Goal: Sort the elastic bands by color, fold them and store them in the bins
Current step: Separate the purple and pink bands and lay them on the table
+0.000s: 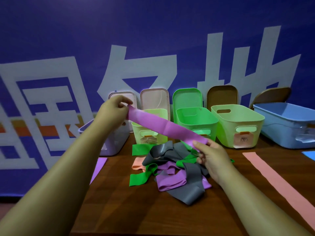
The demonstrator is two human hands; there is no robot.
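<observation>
Left hand (115, 108) and right hand (208, 155) pinch purple band (163, 126) ends, stretched diagonally, left end farther.

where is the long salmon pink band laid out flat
In the head view, the long salmon-pink elastic band lies flat on the right side of the brown wooden table, stretching from near the light blue plastic bin toward the near edge.
</observation>
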